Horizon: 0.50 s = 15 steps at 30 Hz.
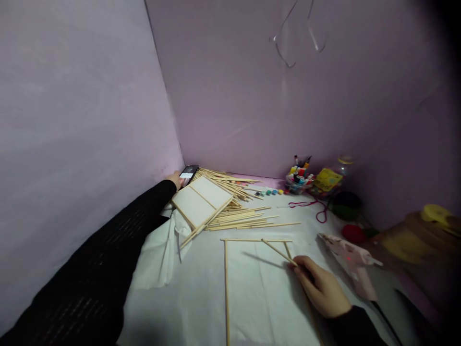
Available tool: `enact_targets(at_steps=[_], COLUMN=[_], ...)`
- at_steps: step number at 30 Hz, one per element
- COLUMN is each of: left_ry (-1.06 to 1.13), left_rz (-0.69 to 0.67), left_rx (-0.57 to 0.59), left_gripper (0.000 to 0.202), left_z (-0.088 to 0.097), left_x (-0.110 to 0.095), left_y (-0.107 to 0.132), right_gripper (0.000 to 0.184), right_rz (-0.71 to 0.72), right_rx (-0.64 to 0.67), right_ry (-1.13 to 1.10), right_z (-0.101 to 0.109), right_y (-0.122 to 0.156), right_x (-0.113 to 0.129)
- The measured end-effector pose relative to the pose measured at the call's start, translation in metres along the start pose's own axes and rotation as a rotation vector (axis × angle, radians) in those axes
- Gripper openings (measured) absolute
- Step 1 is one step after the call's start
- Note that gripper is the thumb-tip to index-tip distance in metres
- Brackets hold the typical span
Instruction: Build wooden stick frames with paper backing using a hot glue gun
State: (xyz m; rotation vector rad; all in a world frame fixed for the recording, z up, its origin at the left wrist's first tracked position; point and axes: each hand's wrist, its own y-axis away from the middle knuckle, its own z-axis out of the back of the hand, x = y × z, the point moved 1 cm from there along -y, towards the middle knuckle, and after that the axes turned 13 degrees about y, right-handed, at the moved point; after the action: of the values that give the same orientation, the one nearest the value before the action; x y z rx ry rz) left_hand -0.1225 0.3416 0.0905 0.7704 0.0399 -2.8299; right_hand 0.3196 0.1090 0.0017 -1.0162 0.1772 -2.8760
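My left hand is stretched far to the back corner, its fingers on a small black box by the wall; the fingers are mostly hidden. My right hand is closed in a pinch on a thin wooden stick that slants up to the left. Under it, long sticks laid on the white sheet form an open frame. A flat white panel edged with sticks rests on a heap of loose sticks.
A pink hot glue gun lies right of my right hand, cable trailing forward. Small paint pots, a cup of pens, a yellow pack, red yarn and a jar line the back. Purple walls close in left and behind.
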Motion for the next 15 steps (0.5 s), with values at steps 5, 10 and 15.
enact_targets(at_steps=[5,10,15], left_ry=[0.042,-0.046,-0.264], left_rz=[-0.120,-0.147,-0.326], left_rx=[0.004,-0.027,0.145], left_gripper=[0.051,0.046,0.022], left_z=[0.003,0.019,0.015], left_x=[-0.007,-0.011,-0.014], left_y=[0.002,0.022,0.066], right_gripper=[0.027,0.026,0.026], right_rz=[-0.006,0.021,0.047], right_rx=[-0.016,0.014,0.027], right_ry=[0.014,0.000,0.006], right_z=[-0.001,-0.001,0.001], right_y=[0.001,0.002,0.003], right_x=[0.001,-0.002,-0.003])
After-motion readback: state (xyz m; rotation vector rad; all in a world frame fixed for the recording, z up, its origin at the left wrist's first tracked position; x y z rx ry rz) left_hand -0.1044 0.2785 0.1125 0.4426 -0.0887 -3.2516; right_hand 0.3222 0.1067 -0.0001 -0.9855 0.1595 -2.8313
